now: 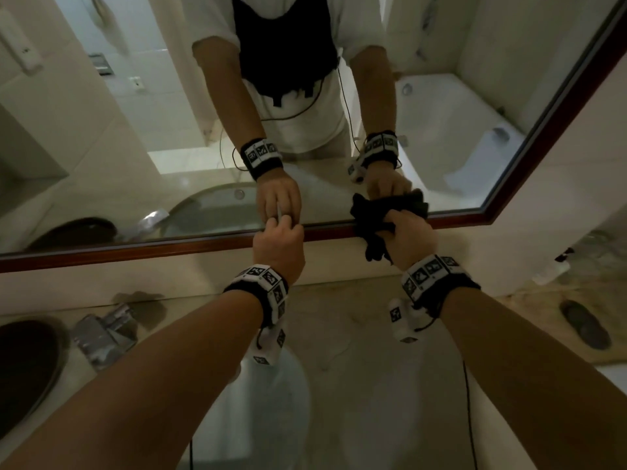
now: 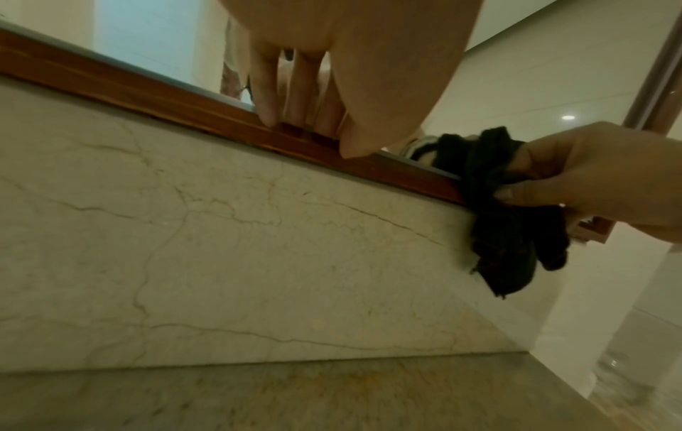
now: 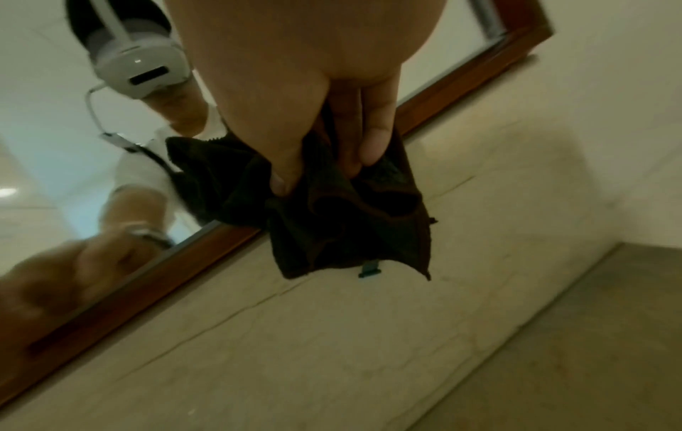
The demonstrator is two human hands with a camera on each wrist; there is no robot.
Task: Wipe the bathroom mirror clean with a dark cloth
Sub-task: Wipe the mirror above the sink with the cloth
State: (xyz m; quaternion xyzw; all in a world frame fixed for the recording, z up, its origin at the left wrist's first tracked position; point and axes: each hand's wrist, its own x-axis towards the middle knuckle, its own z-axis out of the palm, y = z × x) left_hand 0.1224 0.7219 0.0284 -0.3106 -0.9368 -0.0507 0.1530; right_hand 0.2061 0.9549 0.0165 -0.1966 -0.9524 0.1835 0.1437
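Note:
The mirror [image 1: 152, 123] is a wide pane in a brown wooden frame [image 1: 135, 250] above a marble backsplash. My right hand [image 1: 405, 232] grips a bunched dark cloth [image 1: 371, 234] against the frame's lower rail, near the mirror's bottom right corner. In the right wrist view the thumb and fingers [image 3: 376, 140] pinch the cloth [image 3: 350, 230], whose loose corners hang over the marble. My left hand [image 1: 281, 237] rests its nearly straight fingertips [image 2: 267, 115] on the lower rail, left of the cloth [image 2: 516, 233], and holds nothing that I can see.
A pale basin [image 1: 271, 401] sits in the marble counter below my arms. A dark round tray [image 1: 23, 368] and a foil packet [image 1: 101, 334] lie at the left. A dark oval dish [image 1: 585, 329] and a small bottle [image 1: 549, 271] stand at the right.

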